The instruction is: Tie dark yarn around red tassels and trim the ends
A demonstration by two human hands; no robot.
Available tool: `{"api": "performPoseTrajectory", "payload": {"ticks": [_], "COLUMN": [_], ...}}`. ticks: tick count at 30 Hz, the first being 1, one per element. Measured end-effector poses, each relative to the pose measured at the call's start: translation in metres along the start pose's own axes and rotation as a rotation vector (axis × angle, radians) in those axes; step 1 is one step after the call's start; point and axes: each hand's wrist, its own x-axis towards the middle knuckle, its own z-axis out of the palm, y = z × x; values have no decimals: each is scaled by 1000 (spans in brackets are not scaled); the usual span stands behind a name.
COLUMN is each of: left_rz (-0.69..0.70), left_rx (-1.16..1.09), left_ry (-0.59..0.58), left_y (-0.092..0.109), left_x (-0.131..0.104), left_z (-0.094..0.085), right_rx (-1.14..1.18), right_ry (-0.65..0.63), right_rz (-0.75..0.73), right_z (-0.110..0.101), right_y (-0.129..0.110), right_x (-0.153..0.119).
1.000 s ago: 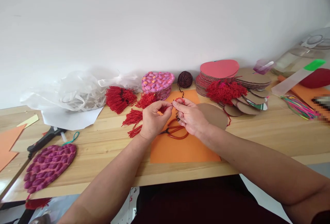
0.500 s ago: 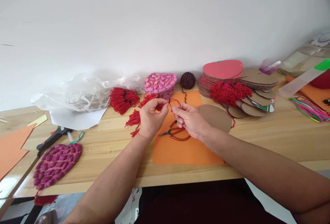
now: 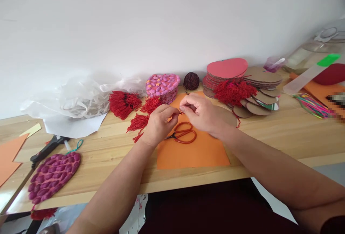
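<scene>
Close together above the orange sheet (image 3: 199,155), my two hands pinch a short bit of yarn (image 3: 181,112), reddish and dark. My left hand (image 3: 162,123) is closed, thumb against forefinger. My right hand (image 3: 201,113) also pinches, its fingertips almost touching the left ones. Most of the yarn is hidden by the fingers. Below them, red-handled scissors (image 3: 185,136) lie on the sheet. A brown cardboard shape (image 3: 228,115) shows partly behind my right hand. Red yarn tassels (image 3: 138,122) lie just left of my left hand.
A dark yarn ball (image 3: 191,81) sits by the wall, beside a pink patterned stack (image 3: 162,85). Cardboard shapes (image 3: 228,68) are piled to the right, with red yarn (image 3: 234,92) against them. At left are a glue gun (image 3: 50,150), a purple heart (image 3: 55,174) and plastic bags (image 3: 78,99).
My right hand has turned and risen slightly, its fingertips now over the yarn. The red loop between the hands no longer shows. More of the scissors is visible. The whole view has shifted slightly.
</scene>
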Motion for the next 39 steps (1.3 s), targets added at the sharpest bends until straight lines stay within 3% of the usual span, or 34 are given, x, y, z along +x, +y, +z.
{"api": "performPoseTrajectory", "payload": {"ticks": [3, 6, 9, 11, 24, 32, 39], "left_rz": [-99, -264, -348, -368, -428, -340, -332], "left_rx": [-264, -509, -616, -619, -290, -175, -174], "left_ry": [-2, 48, 106, 148, 326, 288, 285], "left_y": [4, 3, 0, -3, -9, -3, -1], "left_x": [0, 0, 0, 0, 1, 1, 0], "left_z": [0, 3, 6, 7, 7, 5, 7], "right_rx": [164, 486, 752, 844, 972, 907, 912], "right_ry": [-24, -85, -121, -122, -70, 12, 197], "right_rz": [103, 366, 601, 666, 749, 735, 722], "right_z": [-2, 8, 19, 22, 33, 29, 30], "right_y": [11, 21, 25, 25, 13, 10, 12], "right_x": [8, 8, 1, -2, -8, -6, -6]}}
